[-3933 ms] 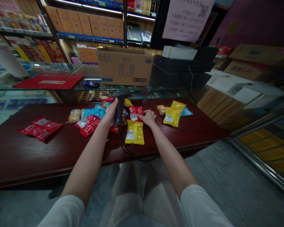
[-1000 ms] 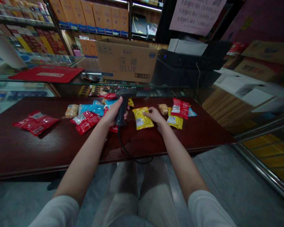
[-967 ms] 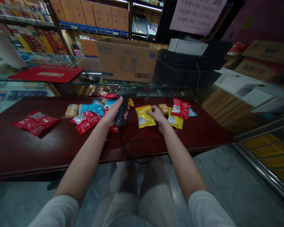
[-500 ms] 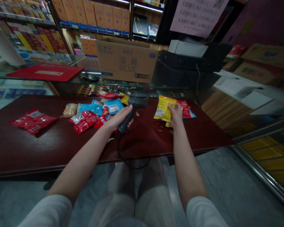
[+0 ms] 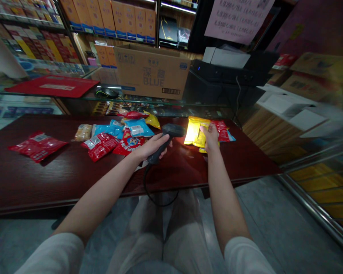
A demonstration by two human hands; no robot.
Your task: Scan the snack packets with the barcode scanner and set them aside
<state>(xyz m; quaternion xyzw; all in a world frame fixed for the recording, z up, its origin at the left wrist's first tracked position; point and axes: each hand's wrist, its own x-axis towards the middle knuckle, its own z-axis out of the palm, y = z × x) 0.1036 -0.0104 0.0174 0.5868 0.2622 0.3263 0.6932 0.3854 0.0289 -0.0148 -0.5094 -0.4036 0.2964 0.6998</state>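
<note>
My left hand [image 5: 156, 147] is wrapped round the handle of a black barcode scanner [image 5: 173, 130], whose head faces right. Bright light from it falls on a yellow snack bag [image 5: 196, 131]. That bag is gripped at its right edge by my right hand [image 5: 210, 137], close in front of the scanner. Just behind the right hand lie a red bag [image 5: 221, 130] and part of a blue one. To the left of the scanner is a loose pile with blue bags [image 5: 138, 128], red bags [image 5: 101, 146] and a yellow bag [image 5: 153, 120].
A red bag [image 5: 37, 145] lies apart on the left of the dark red table [image 5: 74, 179]. Behind stand a glass counter with a cardboard box [image 5: 153, 72], a red mat [image 5: 53, 86], a mouse [image 5: 106, 92] and a black printer [image 5: 231, 70]. The scanner's cable [image 5: 145, 182] hangs over the front edge.
The scanner has moved right and slightly down, closer to the yellow snack bag. Its light now shines on the bag's left part. The right hand keeps its grip and has barely moved.
</note>
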